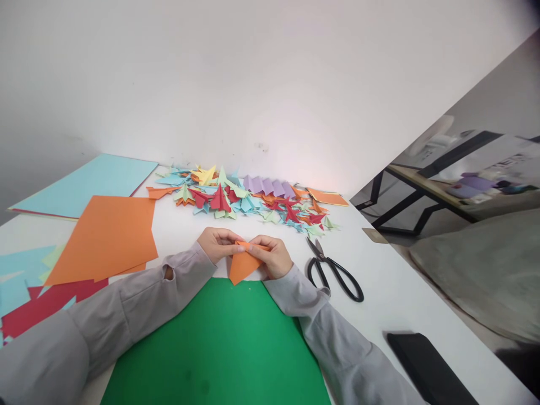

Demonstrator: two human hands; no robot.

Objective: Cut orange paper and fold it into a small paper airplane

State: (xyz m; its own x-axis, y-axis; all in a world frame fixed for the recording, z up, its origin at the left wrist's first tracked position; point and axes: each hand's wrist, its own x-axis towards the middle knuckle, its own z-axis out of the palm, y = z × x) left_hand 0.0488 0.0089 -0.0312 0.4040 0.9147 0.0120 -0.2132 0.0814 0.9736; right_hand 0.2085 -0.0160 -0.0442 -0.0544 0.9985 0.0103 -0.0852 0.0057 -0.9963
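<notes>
Between my two hands is a small folded sheet of orange paper, its pointed end toward me. My left hand pinches its upper left edge, thumb in front. On the other side my right hand grips the upper right part, with the thumb tip close to the left thumb. The paper's tip overlaps the far edge of a green mat. The fingers hide part of the upper folds. To the right of my right hand lie black-handled scissors, blades slightly apart.
Behind my hands lies a pile of folded paper shapes in several colours, with a pleated purple strip. Orange sheets, light blue sheets and red scraps lie left. A dark flat object lies at the front right.
</notes>
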